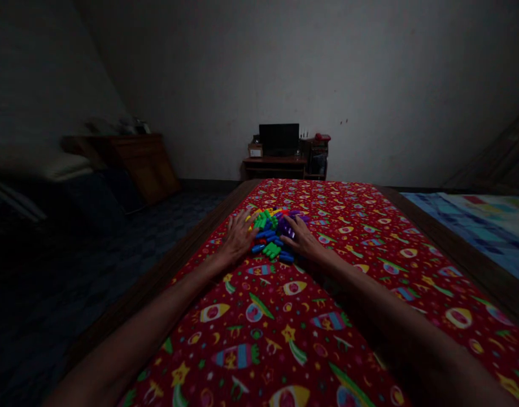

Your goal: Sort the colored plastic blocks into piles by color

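A pile of small glossy plastic pieces point(267, 234) in green, blue, purple, yellow and red lies on a red patterned cloth point(259, 311). The pieces look like toy building blocks, but their exact kind is too small to tell. Along the pile's left edge, my left hand point(239, 234) rests with its fingers apart, touching or just beside the yellow and green pieces. On the opposite side, my right hand point(305, 240) reaches over the purple pieces point(287, 227) with its fingers spread. Its fingertips partly hide them. Neither hand visibly grips a piece.
The cloth covers a long table with brown edges point(411, 212). Beyond its far end, a dark monitor point(279, 138) stands on a low desk point(274, 161) by the wall. A wooden cabinet point(144, 164) is at left; a blue checked sheet point(466, 226) lies at right.
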`<state>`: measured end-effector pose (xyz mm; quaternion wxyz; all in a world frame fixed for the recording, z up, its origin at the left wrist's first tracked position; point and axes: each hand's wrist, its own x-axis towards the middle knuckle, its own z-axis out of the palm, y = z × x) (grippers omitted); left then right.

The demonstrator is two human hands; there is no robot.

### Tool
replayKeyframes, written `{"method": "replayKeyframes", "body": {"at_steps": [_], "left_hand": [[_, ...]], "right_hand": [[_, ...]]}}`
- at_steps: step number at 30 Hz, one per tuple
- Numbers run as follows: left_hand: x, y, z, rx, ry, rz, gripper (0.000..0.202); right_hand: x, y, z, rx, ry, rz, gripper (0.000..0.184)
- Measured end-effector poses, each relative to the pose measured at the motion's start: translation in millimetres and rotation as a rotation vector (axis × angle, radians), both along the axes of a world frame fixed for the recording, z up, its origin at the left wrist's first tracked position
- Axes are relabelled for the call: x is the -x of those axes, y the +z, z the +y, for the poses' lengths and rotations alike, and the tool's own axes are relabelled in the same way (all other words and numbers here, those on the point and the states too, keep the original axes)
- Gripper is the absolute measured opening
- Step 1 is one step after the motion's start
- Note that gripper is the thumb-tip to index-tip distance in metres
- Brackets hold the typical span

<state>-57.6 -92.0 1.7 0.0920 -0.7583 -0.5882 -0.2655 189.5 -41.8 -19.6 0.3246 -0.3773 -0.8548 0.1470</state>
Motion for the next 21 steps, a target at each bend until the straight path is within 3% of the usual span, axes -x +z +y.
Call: {"method": "replayKeyframes", "body": {"at_steps": [3, 6, 8, 11, 16, 19, 21], "left_hand": [[32.6, -6.0, 1.7, -0.018, 0.123, -0.095, 0.054], [47.1, -17.4, 9.1, 0.049, 0.132, -0.181, 0.056], [40.4, -23.6, 18.2, 0.105, 0.124, -0.248, 0.057], [14.5, -25.0, 33.6, 0.132, 0.121, -0.365, 0.059], [-10.7, -14.2, 46.2, 0.105, -0.059, -0.507, 0.055], [-2.6, -9.4, 52.5, 0.091, -0.075, -0.603, 0.057], [4.5, -6.5, 62.5, 0.090, -0.040, -0.648, 0.058]], "right_hand": [[-14.7, 1.4, 4.3, -0.065, -0.039, 0.057, 0.061], [-33.8, -9.3, 6.8, -0.081, -0.160, 0.092, 0.056], [-35.1, -19.5, 9.7, -0.036, -0.204, 0.109, 0.054], [-12.9, -26.6, 11.3, 0.036, -0.162, 0.150, 0.054], [24.5, -3.8, 1.6, 0.125, -0.100, 0.256, 0.057], [11.0, 13.2, 5.6, 0.067, -0.011, 0.330, 0.053], [-4.4, 18.3, 18.9, 0.057, -0.056, 0.341, 0.052]]}}
